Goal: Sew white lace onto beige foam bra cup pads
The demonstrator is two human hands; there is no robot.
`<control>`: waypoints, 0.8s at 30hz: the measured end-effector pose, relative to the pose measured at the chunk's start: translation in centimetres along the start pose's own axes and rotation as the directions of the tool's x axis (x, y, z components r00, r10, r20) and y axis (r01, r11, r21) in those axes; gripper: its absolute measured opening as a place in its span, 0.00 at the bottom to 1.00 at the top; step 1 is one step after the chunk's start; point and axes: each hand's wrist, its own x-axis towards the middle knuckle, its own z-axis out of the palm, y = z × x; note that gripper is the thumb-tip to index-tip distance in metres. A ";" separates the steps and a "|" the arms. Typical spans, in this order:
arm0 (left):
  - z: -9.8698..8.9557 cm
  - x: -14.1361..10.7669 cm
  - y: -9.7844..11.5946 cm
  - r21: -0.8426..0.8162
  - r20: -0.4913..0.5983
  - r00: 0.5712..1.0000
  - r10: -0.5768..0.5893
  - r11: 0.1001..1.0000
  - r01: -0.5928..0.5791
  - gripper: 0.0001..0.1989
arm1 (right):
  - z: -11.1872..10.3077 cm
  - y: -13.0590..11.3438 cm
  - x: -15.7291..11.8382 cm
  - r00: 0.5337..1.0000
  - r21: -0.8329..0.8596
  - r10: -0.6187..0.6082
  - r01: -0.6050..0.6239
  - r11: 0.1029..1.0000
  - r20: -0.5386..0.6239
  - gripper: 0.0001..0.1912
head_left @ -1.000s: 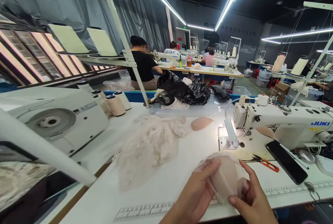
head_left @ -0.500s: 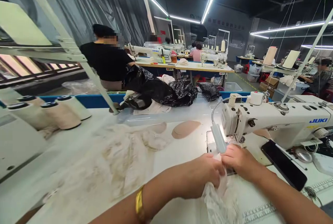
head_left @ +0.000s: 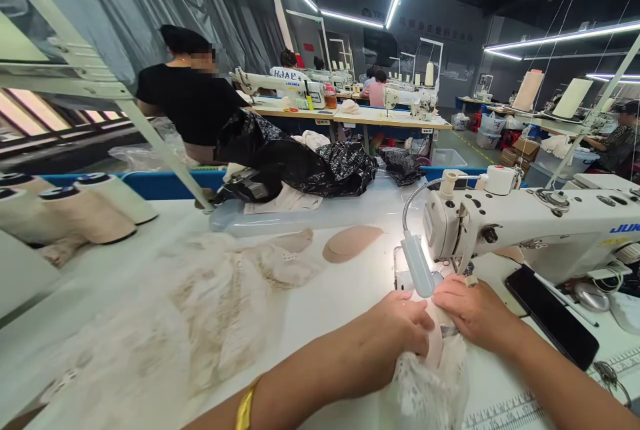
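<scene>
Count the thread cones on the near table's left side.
4 in view: a beige cone, a white cone to its right, a pale cone to its left, another cone behind that. Others may be hidden.

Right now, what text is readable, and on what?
"JUK", cut off by frame edge: near sewing machine
"JUKI": far sewing machine
"HJA", last letter unclear: white shirt
"YIN", rest unclear: back wall
Too small or blurred: other wall characters, ruler markings, yellow label

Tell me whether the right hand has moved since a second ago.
Yes. Judged against the sewing machine, the right hand has moved forward, away from the person, and is now close beside the machine's needle area.
</scene>
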 end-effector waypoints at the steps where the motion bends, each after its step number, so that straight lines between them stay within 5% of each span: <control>1: 0.1 0.1 0.0 0.012 -0.008 1.000 0.009 1.000 -0.009 0.19 | 0.1 0.0 0.0 1.000 -0.013 0.005 -0.006 1.000 -0.010 0.17; 8: 0.4 0.3 0.9 0.198 -0.008 1.000 -0.011 0.980 0.012 0.21 | 0.7 0.5 -0.3 0.999 -0.035 0.032 -0.033 0.999 -0.023 0.15; 24: 1.0 0.0 0.8 0.231 -0.001 0.999 -0.051 0.972 0.049 0.27 | 0.3 0.3 -0.6 0.996 -0.100 0.073 -0.067 0.993 0.053 0.17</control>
